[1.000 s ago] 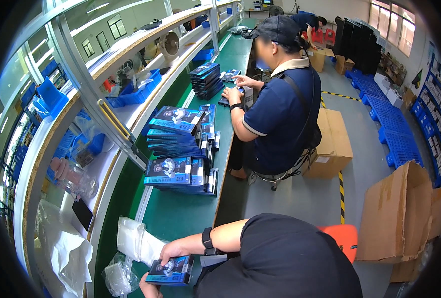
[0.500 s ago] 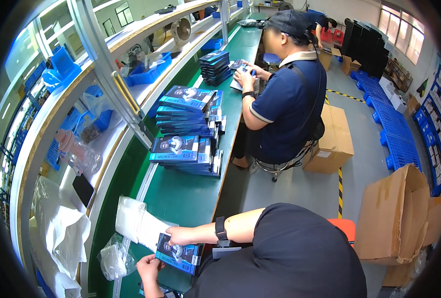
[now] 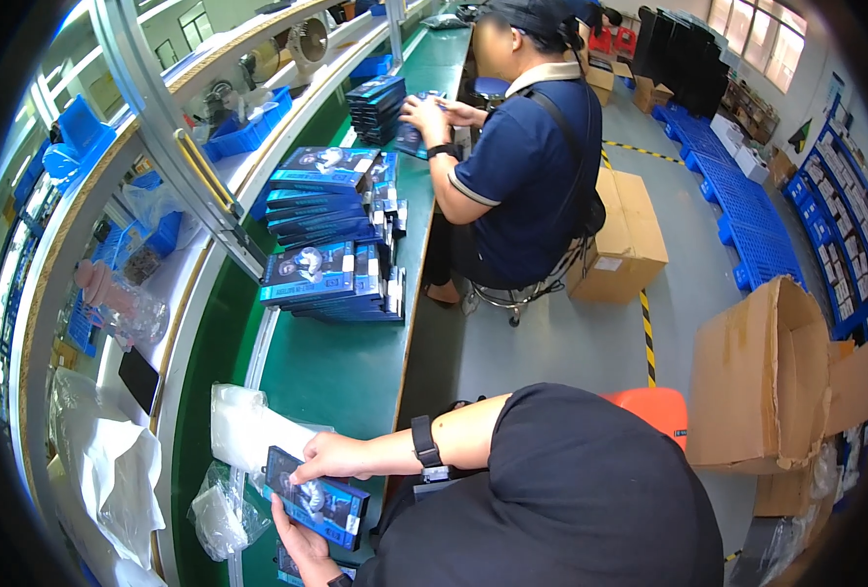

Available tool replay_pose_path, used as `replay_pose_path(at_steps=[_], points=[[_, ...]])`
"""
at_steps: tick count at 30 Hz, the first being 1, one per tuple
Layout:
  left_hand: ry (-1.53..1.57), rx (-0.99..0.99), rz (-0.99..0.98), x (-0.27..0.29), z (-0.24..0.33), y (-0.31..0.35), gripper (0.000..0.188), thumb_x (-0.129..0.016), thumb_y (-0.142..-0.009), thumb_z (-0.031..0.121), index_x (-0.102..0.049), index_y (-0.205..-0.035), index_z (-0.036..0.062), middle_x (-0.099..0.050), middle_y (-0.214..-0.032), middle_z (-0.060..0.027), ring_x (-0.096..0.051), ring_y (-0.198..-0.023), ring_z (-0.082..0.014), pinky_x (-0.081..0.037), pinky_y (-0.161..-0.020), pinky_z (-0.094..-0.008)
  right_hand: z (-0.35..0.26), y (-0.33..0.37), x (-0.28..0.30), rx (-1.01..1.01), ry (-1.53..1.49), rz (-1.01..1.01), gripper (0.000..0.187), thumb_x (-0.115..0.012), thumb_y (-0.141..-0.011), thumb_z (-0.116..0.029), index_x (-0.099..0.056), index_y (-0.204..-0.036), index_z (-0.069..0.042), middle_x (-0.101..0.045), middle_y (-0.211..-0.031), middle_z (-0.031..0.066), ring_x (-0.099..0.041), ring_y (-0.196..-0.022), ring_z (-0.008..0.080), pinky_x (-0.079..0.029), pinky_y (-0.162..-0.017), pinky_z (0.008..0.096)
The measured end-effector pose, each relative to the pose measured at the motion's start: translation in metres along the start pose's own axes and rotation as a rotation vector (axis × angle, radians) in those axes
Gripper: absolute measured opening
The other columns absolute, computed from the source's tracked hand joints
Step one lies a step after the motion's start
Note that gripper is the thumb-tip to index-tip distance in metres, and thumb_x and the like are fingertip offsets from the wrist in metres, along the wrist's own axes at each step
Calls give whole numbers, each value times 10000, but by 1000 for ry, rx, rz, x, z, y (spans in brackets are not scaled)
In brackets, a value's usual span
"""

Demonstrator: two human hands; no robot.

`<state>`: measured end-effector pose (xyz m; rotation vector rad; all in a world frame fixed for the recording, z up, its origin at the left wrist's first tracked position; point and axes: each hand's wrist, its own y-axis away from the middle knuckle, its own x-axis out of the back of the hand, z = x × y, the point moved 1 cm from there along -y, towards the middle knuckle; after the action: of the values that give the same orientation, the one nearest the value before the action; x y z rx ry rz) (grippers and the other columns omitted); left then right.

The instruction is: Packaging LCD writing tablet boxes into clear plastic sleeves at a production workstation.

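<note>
A flat blue-and-black printed box [image 3: 331,511] is tilted above the near end of the green bench. My left hand [image 3: 302,546] is closed on its lower left edge, thumb along the side and the other fingers mostly hidden beneath. From above, my right hand [image 3: 331,458] grips the far edge, fingers on the printed face. Partly hidden below my left hand lies another similar box [image 3: 289,565]. White sheets or sleeves [image 3: 248,421] lie just beyond the held box, and a clear plastic bag [image 3: 221,519] is left of it.
Tall stacks of similar boxes [image 3: 321,269] stand farther along the green bench [image 3: 321,372]. A co-worker [image 3: 527,166] sits beyond, holding another box. A shelf with a phone [image 3: 138,380] runs along the left. An open carton [image 3: 747,382] and an orange chair [image 3: 649,406] are at right.
The held box has tilted and shifted left, and my left hand now reaches farther along its side. My view has shifted slightly. The co-worker's hands and item have moved lower toward the bench.
</note>
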<state>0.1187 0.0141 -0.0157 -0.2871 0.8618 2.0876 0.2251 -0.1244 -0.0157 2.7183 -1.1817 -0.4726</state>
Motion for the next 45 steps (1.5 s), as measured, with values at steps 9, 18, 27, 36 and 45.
replay_pose_path(at_steps=[9,18,27,36,45], points=[[-490,-376,-112,37,21,-9,662,-709,-715,215,-367,-1236,-8,-503,-1163,-183,-543,-1015,-277,-433,-920,-391,-28,6,-11,285,430,-458,885,-716,-660,-185,-215,-1378,-58,-605,-815,169,-623,-701,303,-503,-611,371],[-135,383,-486,-18,21,39,651,-405,-892,505,-452,-1190,-72,-515,-1195,-232,-482,-1130,-422,-383,-953,-540,-63,18,-21,851,350,94,119,-482,-759,-35,-500,-876,-46,-575,-813,133,-566,-780,351,-436,-674,431],[-24,-89,-30,37,23,58,453,-455,-812,42,-441,-1258,-38,-543,-1162,-155,-544,-1025,-221,-437,-885,-310,-37,16,-48,236,353,-1006,487,-600,-792,-104,-462,-1251,-16,-612,-868,100,-574,-733,179,-463,-666,307],[-1958,-566,751,127,-39,79,504,-563,-800,183,-434,-1257,12,-277,-1381,-253,-233,-1286,-431,-177,-1051,-535,-53,-13,22,147,305,-374,231,-552,-836,-88,-579,-1049,-3,-621,-764,59,-563,-658,112,-466,-602,265],[-1841,-816,797,120,-34,84,614,-674,-717,183,-441,-1244,-31,-431,-1259,-238,-420,-1164,-358,-315,-975,-467,-119,-52,127,773,815,375,229,-578,-804,-112,-595,-1009,-10,-600,-812,105,-584,-767,205,-471,-681,325]])
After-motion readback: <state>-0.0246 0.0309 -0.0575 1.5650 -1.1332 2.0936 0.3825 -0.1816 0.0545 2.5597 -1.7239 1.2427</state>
